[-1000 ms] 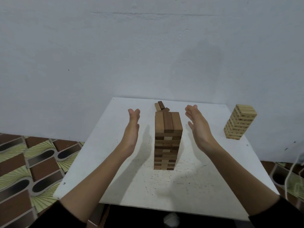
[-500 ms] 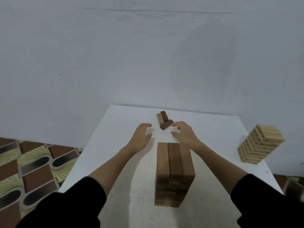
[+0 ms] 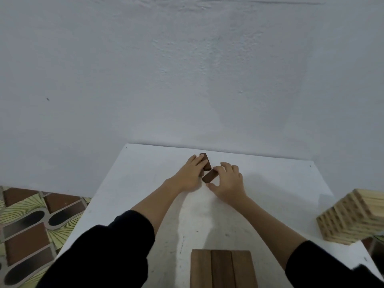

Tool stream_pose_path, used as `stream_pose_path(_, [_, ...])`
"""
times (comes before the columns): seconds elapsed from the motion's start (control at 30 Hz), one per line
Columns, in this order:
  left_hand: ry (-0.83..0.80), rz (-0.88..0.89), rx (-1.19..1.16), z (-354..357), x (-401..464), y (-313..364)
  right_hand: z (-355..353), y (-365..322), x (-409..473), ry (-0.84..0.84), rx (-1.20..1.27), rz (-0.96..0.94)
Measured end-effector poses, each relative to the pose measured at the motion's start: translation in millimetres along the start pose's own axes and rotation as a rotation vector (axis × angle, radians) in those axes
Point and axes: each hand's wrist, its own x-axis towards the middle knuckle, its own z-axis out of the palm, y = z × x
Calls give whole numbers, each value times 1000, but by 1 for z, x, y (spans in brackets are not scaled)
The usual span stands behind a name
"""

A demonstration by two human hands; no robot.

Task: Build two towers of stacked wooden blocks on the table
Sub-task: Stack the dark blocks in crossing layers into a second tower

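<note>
At the table's point(image 3: 270, 183) far edge, loose dark blocks point(image 3: 209, 176) are being gripped by left hand point(image 3: 190, 175) and right hand point(image 3: 228, 182); stacking on the dark tower point(image 3: 222, 267) probably comes next

1. Tabletop point(image 3: 270, 194): near tower point(image 3: 223, 268) at 6 o'clock, at the frame's bottom edge.
2. Second tower point(image 3: 353, 219) at 3 o'clock, at the tabletop's right edge, well apart from the first.
3. Two loose blocks at 12 o'clock near the far edge: far block point(image 3: 205, 161) under the left hand point(image 3: 190, 175); near block point(image 3: 210, 176) at the right hand point(image 3: 227, 183).
</note>
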Motion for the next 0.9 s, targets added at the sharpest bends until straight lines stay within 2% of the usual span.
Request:
stream_pose_path(0.17, [86,28,-99,8,-5,-15,-10,15,6,-25,79,66])
stream_pose_path(0.37, [160,71,-135,11,-13,-16,-16,14,6,-139,310,-15])
stream_pose_path(0.5, [191,112,-190,17,-19,-9,-23,2,-3,-130,400,-62])
stream_pose_path(0.7, [225,58,-316,23,-29,-2,-24,1,-15,-128,520,-49])
stream_pose_path(0.9, [219,29,-342,28,-43,4,-24,2,-29,-143,571,-67])
